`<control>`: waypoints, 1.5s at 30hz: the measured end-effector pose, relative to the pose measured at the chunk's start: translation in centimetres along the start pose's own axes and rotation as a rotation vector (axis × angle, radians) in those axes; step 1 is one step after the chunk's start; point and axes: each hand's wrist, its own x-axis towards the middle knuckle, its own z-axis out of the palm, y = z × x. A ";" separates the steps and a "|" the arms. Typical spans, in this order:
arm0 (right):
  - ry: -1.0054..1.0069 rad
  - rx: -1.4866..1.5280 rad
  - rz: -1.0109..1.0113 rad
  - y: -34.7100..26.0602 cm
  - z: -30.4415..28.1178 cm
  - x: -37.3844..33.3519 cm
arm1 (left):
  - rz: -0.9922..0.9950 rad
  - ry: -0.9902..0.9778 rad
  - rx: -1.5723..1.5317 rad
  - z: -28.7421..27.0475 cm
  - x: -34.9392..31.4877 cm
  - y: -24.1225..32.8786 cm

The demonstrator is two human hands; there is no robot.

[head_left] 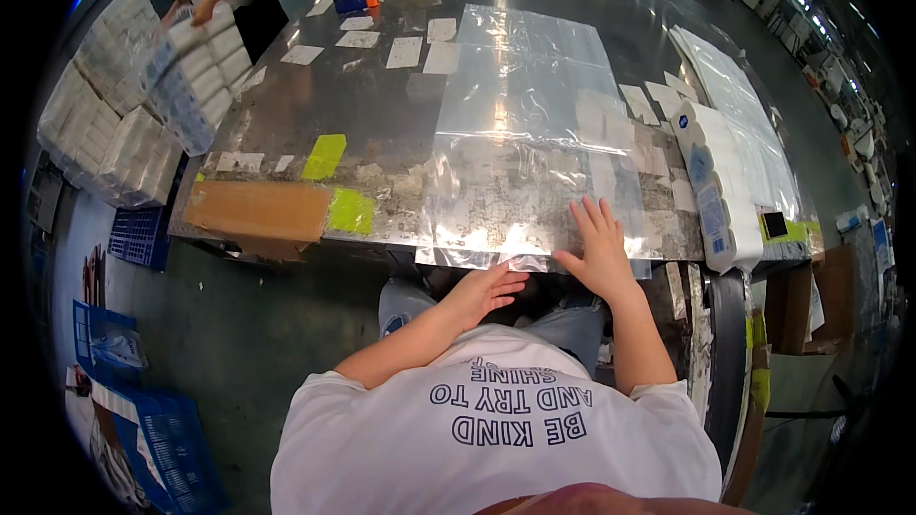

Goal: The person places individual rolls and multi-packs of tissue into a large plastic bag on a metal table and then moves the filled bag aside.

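Observation:
A clear plastic bag [520, 167] lies flat on the metal table [305, 105], its near edge reaching over the table's front edge. My right hand [601, 253] rests on the bag's near right part, palm down with fingers spread. At the near edge is my left hand [483, 294], its fingers stretched toward the right and its thumb by the film. Whether the left thumb touches the film is hard to tell. To the right stands a wrapped pack of white rolls [730, 181], beside a stack of clear plastic bags [749, 110].
At the far left a co-worker's hand [203, 10] holds a pack of rolls [196, 67] near stacked packs [100, 124]. A blue tape dispenser [353, 0] and white paper pieces [405, 52] lie on the table. Blue crates [157, 439] stand lower left; a cardboard box [821, 300] is at right.

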 end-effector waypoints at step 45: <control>0.679 1.414 0.682 21.7 -4.3 4.3 | 0.814 0.665 -0.379 -14.3 -11.7 13.0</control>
